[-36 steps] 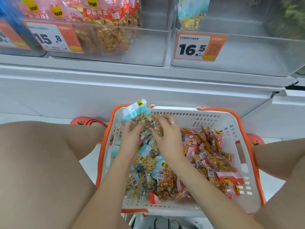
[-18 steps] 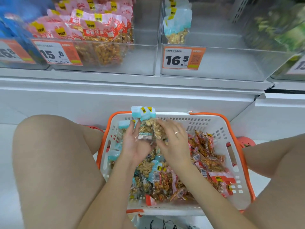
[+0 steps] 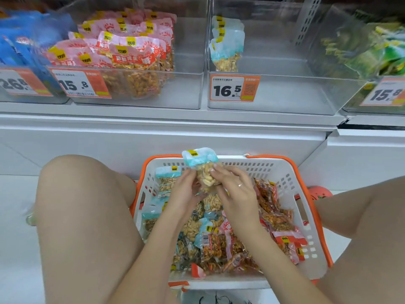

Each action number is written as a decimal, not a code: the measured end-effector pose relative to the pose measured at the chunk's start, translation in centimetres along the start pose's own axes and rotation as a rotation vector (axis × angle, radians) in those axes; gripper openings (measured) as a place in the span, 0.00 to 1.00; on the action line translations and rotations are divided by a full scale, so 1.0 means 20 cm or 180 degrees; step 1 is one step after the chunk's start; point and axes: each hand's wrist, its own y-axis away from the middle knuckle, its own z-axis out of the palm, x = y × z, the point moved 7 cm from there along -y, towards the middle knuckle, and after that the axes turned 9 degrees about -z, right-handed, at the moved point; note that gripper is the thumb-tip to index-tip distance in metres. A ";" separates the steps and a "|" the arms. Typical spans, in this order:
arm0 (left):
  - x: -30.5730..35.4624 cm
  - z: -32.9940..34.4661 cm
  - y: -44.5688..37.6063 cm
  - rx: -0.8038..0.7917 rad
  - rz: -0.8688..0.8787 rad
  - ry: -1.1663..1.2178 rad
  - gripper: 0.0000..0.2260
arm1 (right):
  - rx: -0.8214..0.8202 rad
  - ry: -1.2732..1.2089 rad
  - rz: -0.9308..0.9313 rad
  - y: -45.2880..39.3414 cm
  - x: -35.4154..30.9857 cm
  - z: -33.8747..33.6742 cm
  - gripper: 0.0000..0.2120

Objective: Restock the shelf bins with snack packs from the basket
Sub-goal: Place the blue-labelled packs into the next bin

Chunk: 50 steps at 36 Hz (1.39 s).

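Now the teal pack (image 3: 202,166) sits higher than a second ago, lifted clear of the heap and held upright over the far rim of the basket (image 3: 291,185). The left hand (image 3: 184,191) pinches its lower left side and the right hand (image 3: 235,187) (a ring on one finger) grips its right side, fingers curled onto the clear part full of nuts. The view has also tipped up, so more of the shelf shows than before.

The basket, white with orange trim, stands on the pale floor between the person's knees, teal packs heaped toward its left side and red packs (image 3: 276,218) toward its right. Above it, clear bins line the white shelf: the pink-pack bin (image 3: 182,91) with a 15.8 tag, then the teal-pack bin (image 3: 295,95) with a 16.5 tag (image 3: 234,88), holding a few packs at its back left corner.
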 end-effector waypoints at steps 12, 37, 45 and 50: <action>0.01 0.01 0.01 -0.0258 -0.0079 0.0001 0.26 | -0.0755 -0.0349 0.0116 0.03 0.00 0.09 0.19; 0.28 0.24 0.09 -0.0891 0.0769 -0.1236 0.19 | -0.1307 -0.3517 0.2883 -0.22 0.23 0.03 0.48; 0.73 0.50 0.13 -0.0991 0.1650 -0.2423 0.25 | -0.0901 -0.2954 0.2012 -0.70 0.21 -0.23 0.30; 1.04 0.66 0.14 -0.0305 0.2669 -0.3908 0.33 | -0.0745 -0.2798 0.1757 -1.02 0.23 -0.35 0.27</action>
